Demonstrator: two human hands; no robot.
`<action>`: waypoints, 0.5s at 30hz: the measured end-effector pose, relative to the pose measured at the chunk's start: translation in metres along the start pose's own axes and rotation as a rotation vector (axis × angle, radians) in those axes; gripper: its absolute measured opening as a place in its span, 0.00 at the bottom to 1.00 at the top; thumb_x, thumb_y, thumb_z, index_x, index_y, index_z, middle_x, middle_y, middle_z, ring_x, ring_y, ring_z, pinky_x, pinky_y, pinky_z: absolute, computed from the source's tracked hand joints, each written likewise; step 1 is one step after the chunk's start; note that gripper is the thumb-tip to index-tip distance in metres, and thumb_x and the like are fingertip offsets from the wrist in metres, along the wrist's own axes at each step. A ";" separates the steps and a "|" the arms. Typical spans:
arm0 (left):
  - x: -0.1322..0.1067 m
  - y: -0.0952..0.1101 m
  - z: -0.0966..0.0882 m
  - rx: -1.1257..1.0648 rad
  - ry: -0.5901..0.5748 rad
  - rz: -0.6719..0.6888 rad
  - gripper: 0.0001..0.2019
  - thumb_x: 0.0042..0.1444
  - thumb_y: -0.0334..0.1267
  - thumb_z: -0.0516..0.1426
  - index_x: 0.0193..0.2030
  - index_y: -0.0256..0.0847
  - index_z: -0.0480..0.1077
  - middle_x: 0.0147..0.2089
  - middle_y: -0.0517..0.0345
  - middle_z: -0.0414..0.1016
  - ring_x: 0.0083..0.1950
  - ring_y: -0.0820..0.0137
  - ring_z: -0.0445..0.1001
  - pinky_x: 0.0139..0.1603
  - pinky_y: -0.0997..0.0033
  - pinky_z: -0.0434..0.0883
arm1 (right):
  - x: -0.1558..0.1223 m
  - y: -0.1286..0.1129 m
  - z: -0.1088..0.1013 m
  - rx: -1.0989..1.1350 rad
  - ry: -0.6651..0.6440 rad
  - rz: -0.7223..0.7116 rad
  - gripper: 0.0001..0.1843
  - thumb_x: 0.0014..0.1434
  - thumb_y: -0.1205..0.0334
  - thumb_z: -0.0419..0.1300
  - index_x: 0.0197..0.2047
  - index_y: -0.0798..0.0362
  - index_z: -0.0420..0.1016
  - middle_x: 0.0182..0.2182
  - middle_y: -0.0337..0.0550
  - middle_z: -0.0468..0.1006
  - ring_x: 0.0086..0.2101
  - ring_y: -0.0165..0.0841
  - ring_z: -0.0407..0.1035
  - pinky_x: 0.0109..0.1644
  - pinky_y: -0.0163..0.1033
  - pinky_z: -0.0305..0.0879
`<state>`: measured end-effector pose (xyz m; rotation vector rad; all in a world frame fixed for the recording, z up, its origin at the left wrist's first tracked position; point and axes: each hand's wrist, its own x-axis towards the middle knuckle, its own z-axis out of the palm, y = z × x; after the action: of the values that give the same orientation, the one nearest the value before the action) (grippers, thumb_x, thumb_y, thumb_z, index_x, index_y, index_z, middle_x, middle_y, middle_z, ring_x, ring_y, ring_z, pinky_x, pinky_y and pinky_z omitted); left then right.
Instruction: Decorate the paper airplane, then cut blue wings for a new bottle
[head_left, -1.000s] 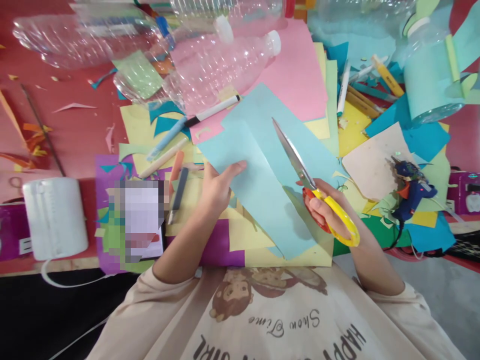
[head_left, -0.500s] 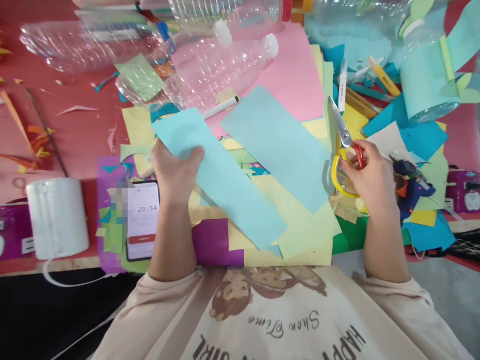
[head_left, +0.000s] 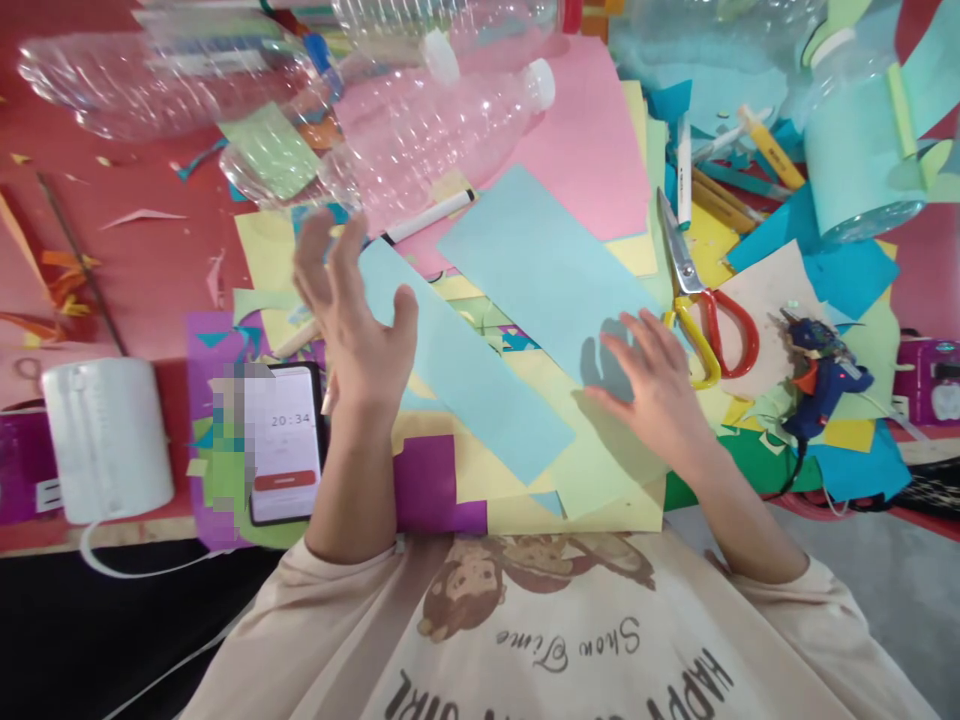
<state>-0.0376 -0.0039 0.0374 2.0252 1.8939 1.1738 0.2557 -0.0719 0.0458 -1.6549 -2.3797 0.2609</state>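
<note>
Two light blue paper pieces lie side by side on the paper-covered table. My left hand (head_left: 364, 325) hovers at the upper left end of the narrower blue strip (head_left: 480, 375), fingers spread, holding nothing. Over the lower right part of the wider blue paper (head_left: 536, 270) is my right hand (head_left: 652, 385), fingers apart and holding nothing; its shadow falls on the paper. Scissors (head_left: 694, 290) with one red and one yellow handle lie just right of that hand, blades pointing away from me. A capped marker (head_left: 431, 215) rests above the strip.
Clear plastic bottles (head_left: 427, 140) lie across the back. A jar wrapped in mint paper (head_left: 862, 150) stands at the right, with a blue glue gun (head_left: 825, 380) nearer me. On the left are a phone (head_left: 285, 440) and a white box-like device (head_left: 109, 440). Paper scraps are scattered around.
My left hand has let go of the narrow blue strip, which now lies flat. My right hand has released the scissors and moved left over the wider blue paper.
</note>
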 end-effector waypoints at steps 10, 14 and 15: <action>-0.006 0.025 0.000 -0.526 -0.429 -0.353 0.08 0.55 0.41 0.55 0.34 0.42 0.75 0.27 0.58 0.75 0.26 0.73 0.72 0.30 0.72 0.72 | 0.000 -0.006 0.009 0.189 0.058 -0.068 0.16 0.65 0.66 0.52 0.55 0.52 0.71 0.55 0.53 0.76 0.57 0.42 0.70 0.58 0.54 0.71; -0.006 0.027 0.004 -0.792 -0.609 -0.605 0.20 0.53 0.55 0.55 0.27 0.39 0.73 0.25 0.51 0.76 0.24 0.67 0.75 0.26 0.67 0.73 | -0.002 -0.013 -0.002 0.326 0.198 -0.100 0.18 0.65 0.72 0.50 0.55 0.54 0.72 0.50 0.51 0.80 0.52 0.37 0.74 0.56 0.46 0.74; -0.006 0.026 0.006 -0.824 -0.541 -0.668 0.22 0.52 0.60 0.55 0.28 0.40 0.73 0.26 0.50 0.77 0.27 0.65 0.76 0.28 0.65 0.73 | -0.004 -0.015 -0.003 0.334 0.201 -0.137 0.18 0.65 0.72 0.51 0.56 0.54 0.71 0.50 0.51 0.79 0.53 0.37 0.73 0.56 0.46 0.74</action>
<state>-0.0126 -0.0122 0.0462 1.0033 1.3069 0.8683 0.2442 -0.0807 0.0528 -1.2977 -2.1488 0.4198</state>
